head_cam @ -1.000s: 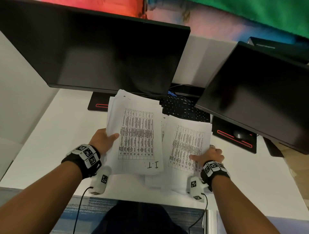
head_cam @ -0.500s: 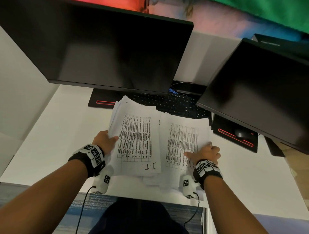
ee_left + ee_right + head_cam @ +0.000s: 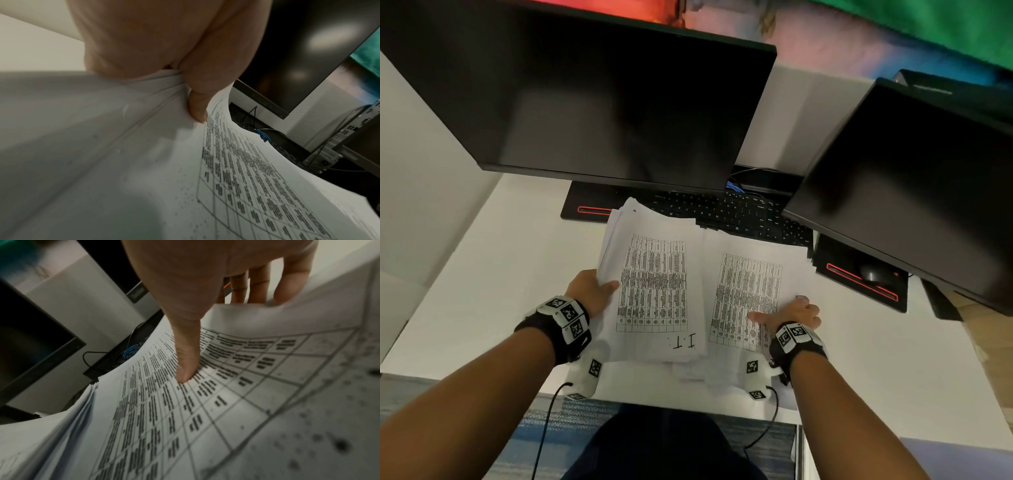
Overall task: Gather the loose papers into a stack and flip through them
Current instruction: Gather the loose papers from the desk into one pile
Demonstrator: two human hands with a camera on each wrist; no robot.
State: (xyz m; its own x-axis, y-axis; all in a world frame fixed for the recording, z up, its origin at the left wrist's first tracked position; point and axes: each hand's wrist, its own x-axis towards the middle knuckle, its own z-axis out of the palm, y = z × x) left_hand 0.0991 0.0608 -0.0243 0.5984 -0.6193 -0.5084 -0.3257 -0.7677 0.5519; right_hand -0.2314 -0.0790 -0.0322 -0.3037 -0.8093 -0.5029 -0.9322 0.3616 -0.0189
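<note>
Two bundles of white papers printed with tables are held over the white desk. My left hand [image 3: 594, 291] grips the left bundle [image 3: 654, 284] by its left edge, thumb on top; "I.T" is written on the top sheet. In the left wrist view the thumb [image 3: 198, 110] pinches the paper edge [image 3: 123, 146]. My right hand [image 3: 789, 313] holds the right bundle [image 3: 748, 294] at its right edge, thumb lying across the table print. In the right wrist view the thumb [image 3: 186, 363] presses the sheet [image 3: 226, 402] and the fingers curl behind its edge.
A black keyboard [image 3: 726, 212] lies just beyond the papers, partly under them. Two dark monitors [image 3: 599, 99] [image 3: 914, 185] hang over the desk's back. A mouse [image 3: 873, 272] sits on the right monitor's base. White desk [image 3: 510, 260] surface shows left and right of the papers.
Both bundles have come closer together, so the right one now sits tight against the left one. The right hand shifted slightly left; both grips are unchanged.
</note>
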